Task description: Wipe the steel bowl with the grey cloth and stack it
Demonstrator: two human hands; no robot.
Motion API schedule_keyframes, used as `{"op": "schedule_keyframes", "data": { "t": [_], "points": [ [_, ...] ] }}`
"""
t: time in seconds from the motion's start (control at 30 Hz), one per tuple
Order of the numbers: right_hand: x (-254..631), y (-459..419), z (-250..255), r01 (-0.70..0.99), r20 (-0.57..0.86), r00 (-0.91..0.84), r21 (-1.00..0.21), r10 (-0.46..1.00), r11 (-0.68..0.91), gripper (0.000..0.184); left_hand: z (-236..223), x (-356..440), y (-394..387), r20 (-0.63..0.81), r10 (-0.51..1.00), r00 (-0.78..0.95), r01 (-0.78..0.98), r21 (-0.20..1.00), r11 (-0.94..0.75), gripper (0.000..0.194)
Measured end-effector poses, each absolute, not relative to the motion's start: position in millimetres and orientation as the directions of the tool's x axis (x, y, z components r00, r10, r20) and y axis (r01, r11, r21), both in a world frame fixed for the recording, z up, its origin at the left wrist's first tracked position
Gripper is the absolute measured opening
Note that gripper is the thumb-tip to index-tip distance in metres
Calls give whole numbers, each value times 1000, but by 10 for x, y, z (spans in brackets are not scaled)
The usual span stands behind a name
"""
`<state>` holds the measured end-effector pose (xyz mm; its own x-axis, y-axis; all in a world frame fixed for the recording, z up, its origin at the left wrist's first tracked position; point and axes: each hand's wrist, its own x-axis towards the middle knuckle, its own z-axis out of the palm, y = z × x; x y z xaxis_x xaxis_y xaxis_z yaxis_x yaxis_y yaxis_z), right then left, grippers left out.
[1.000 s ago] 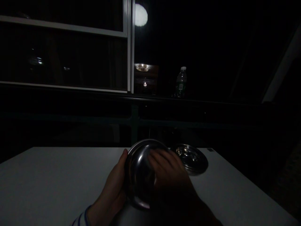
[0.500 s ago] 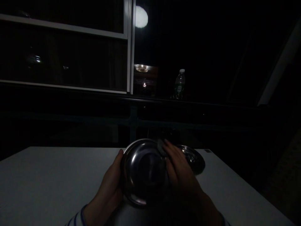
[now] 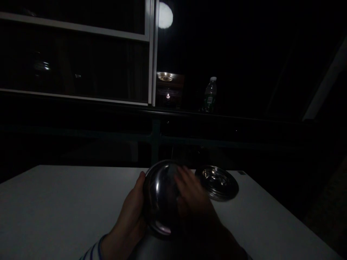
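A shiny metal bowl (image 3: 157, 202) is held up over the table with its rounded underside towards me. My left hand (image 3: 131, 207) grips its left side, thumb along the edge. My right hand (image 3: 193, 195), blurred by motion, presses on the right part of the underside. Under its fingertips shows a small greyish pad (image 3: 172, 170), perhaps a sponge or folded cloth; the dim light hides its kind. To the right, just beyond my right hand, a stack of metal bowls (image 3: 219, 184) stands on the table, open side up.
The white table (image 3: 67, 206) spreads out below, its far edge just past the bowls. A small dark patch (image 3: 241, 173) marks its far right corner. Behind it, a plastic bottle (image 3: 210, 94) stands on a dark ledge beside a white-framed window (image 3: 152, 54).
My right hand has slid left across the bowl's underside with the greyish pad. My left hand keeps its grip. More of the stacked bowls shows, and the view has shifted slightly.
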<state>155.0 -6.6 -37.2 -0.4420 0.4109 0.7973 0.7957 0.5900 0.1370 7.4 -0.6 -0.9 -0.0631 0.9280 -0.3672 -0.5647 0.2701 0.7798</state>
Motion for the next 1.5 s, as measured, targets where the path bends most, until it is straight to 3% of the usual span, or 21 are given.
{"op": "schedule_keyframes", "data": {
  "t": [0.07, 0.17, 0.23, 0.37, 0.43, 0.5, 0.57, 0.67, 0.8, 0.9, 1.07, 1.23, 1.4, 1.5],
  "points": [
    [1366, -129, -467, 747, 823, -488, 220, 292, 628, 37, 21, 58, -7, -366, 928, -65, -577, 773, 264, 26],
    [1270, -192, -454, 677, 794, -548, 235, 264, 698, 35, 69, 49, -18, -380, 924, -35, -576, 763, 292, 27],
    [1406, -155, -351, 723, 771, -522, 172, 365, 670, 35, 83, 62, -30, -389, 921, -28, -562, 768, 307, 29],
    [1707, -20, -234, 856, 821, -289, -10, 493, 517, 43, 75, 89, -48, -390, 919, -50, -540, 785, 304, 28],
    [1637, -33, -310, 851, 843, -298, 22, 448, 525, 44, 74, 77, -46, -377, 925, -54, -553, 782, 286, 28],
    [1457, -102, -427, 785, 856, -418, 173, 304, 594, 40, 80, 53, -38, -361, 930, -70, -577, 775, 257, 27],
    [1320, -160, -499, 730, 808, -517, 244, 283, 639, 38, 85, 36, -32, -369, 926, -75, -595, 762, 256, 26],
    [1390, -119, -452, 738, 831, -480, 210, 280, 642, 36, 73, 51, -32, -375, 926, -32, -586, 758, 286, 28],
    [1555, -14, -363, 850, 860, -274, 7, 430, 527, 44, 42, 82, -34, -355, 934, -33, -545, 790, 281, 28],
    [1325, -117, -460, 833, 907, -258, 34, 333, 553, 38, 42, 60, -28, -377, 924, -63, -573, 772, 276, 27],
    [1205, -210, -464, 714, 849, -458, 176, 263, 677, 34, 43, 46, -24, -394, 919, 1, -585, 745, 320, 29],
    [1532, -32, -346, 832, 850, -336, 65, 406, 552, 41, 10, 87, 1, -388, 921, -33, -594, 749, 294, 27],
    [1334, -139, -493, 707, 822, -505, 220, 262, 672, 39, 28, 52, 4, -397, 918, 0, -600, 734, 318, 31],
    [1424, -99, -454, 723, 821, -482, 175, 306, 669, 38, 28, 60, -11, -370, 929, -4, -592, 750, 296, 31]
  ]
}}
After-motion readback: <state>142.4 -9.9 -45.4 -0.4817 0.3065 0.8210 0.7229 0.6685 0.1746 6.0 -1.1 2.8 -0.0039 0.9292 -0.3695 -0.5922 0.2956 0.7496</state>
